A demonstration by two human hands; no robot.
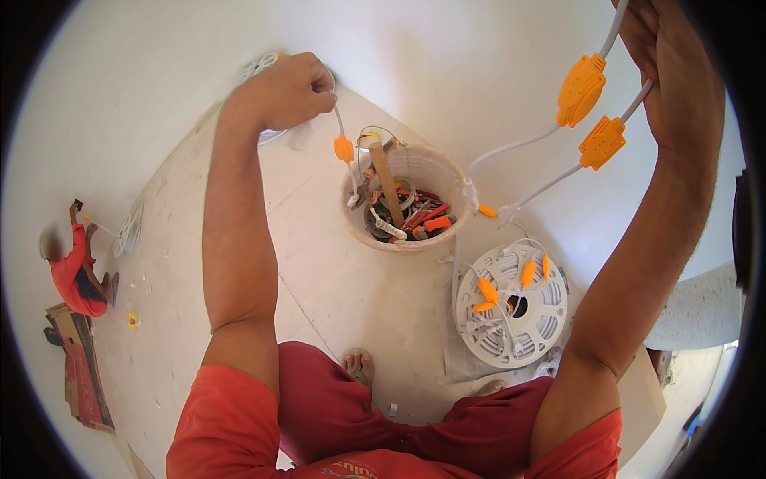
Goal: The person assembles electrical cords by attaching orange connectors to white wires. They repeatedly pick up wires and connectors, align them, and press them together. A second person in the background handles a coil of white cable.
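A pale bucket (408,245) stands on the whitish floor (307,267), a wooden stick (386,185) leaning up among red and orange tools (435,214). At far left, a co-worker (77,275) in a red top crouches near the wall (104,104), beside a cardboard box (82,371); a small yellow object (132,321) lies close by.

The connectors (581,90) are orange, cables (613,32) and reel (538,298) whitish, bucket (435,172) cream, shirt (223,423) red, trousers (335,399) maroon.
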